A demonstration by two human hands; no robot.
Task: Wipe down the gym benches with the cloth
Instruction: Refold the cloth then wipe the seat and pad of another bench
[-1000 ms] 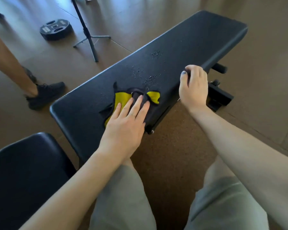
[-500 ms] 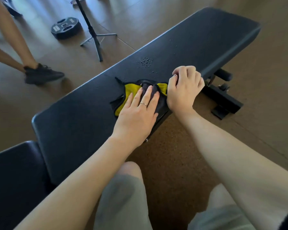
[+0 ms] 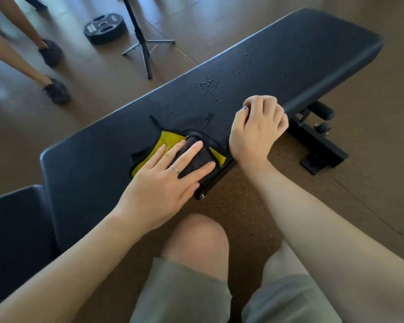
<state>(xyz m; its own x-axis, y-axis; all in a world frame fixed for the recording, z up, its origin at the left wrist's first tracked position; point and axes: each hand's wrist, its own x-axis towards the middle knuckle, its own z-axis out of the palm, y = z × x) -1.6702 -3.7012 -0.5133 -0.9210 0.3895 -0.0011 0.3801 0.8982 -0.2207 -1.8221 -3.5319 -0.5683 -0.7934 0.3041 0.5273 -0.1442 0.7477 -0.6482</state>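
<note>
**Head view: cloth pressed flat on the bench pad**

Head view, looking down on a long black bench (image 3: 278, 66) that runs diagonally across a brown floor (image 3: 371, 206). The left hand (image 3: 163, 180) lies palm down on the bench's near edge, fingers straight and slightly spread, pressing a yellow and dark cloth (image 3: 168, 141) against the pad; a ring (image 3: 175, 169) shows on one finger. The cloth is bunched under the fingers, its yellow face exposed toward the bench's far side and at the near edge. The right hand (image 3: 257, 129) sits on the same near edge, just beside the cloth, fingers curled together into a loose fist that rests on the pad; whether they hook the rim cannot be told. Water droplets (image 3: 207, 83) bead on the bench surface beyond both hands. The bench's black metal foot (image 3: 322, 148) projects below the pad, past the right hand. A second dark padded seat (image 3: 14, 241) abuts the bench's lower end. Beyond the bench, on the floor, stand a tripod (image 3: 142, 43), a black weight plate (image 3: 104, 27) and another person's legs in dark shoes (image 3: 56, 89).
</note>
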